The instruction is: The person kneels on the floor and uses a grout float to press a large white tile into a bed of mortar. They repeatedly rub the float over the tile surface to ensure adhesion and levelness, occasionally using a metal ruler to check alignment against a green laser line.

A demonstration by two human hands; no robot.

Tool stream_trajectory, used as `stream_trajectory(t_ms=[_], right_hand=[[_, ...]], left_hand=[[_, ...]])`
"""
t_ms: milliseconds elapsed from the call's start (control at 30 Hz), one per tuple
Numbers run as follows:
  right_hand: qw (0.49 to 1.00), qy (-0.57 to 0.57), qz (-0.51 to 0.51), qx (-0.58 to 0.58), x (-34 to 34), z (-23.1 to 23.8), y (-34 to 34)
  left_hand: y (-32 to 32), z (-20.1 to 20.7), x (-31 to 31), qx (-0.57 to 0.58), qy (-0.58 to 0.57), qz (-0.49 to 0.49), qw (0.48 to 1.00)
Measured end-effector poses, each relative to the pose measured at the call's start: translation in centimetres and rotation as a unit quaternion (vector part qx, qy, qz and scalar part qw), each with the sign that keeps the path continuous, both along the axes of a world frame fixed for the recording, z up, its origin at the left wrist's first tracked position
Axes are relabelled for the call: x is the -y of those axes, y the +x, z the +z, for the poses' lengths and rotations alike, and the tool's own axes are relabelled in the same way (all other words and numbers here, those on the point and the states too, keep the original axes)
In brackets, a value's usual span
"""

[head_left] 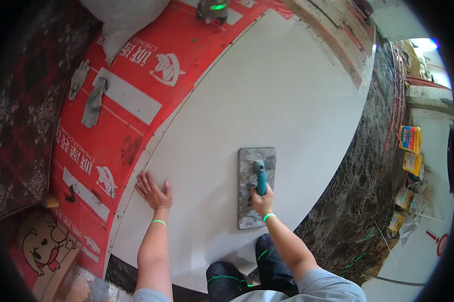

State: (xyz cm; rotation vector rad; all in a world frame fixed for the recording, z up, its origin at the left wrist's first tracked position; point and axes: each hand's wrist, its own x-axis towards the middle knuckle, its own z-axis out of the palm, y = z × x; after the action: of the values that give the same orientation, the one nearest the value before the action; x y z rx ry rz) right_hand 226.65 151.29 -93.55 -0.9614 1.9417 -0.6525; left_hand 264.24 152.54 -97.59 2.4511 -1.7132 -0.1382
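Observation:
A grey rectangular float (pixel 248 163), smeared with dried material, rests on a large pale panel (pixel 267 95). Its teal handle (pixel 260 178) is gripped from below by my right hand (pixel 262 200), fingers wrapped round it. To the left, my left hand (pixel 154 191) lies flat on the panel near its left edge, fingers spread, holding nothing. Bright green light crosses both wrists and my dark trouser legs (pixel 224 282).
Red printed sheeting (pixel 131 108) borders the panel on the left, with grey work gloves (pixel 93 103) and a white sack (pixel 129 15) on it. A small device (pixel 213 11) glowing green stands at the top. Dark rough ground (pixel 337 201) and yellow packages (pixel 410 139) lie right.

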Motion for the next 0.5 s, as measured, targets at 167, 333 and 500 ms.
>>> stream_trajectory(t_ms=[167, 333, 500], right_hand=[[0.996, -0.027, 0.081, 0.011, 2.0, 0.9, 2.4], [0.993, -0.032, 0.112, 0.035, 1.6, 0.4, 2.1], [0.995, -0.024, 0.091, 0.037, 4.0, 0.0, -2.7]], left_hand=[[0.2, 0.0, -0.6, 0.073, 0.041, 0.016, 0.996], [-6.1, -2.1, -0.1, 0.082, 0.12, 0.22, 0.965], [-18.0, 0.4, -1.3, -0.047, 0.253, 0.175, 0.95]])
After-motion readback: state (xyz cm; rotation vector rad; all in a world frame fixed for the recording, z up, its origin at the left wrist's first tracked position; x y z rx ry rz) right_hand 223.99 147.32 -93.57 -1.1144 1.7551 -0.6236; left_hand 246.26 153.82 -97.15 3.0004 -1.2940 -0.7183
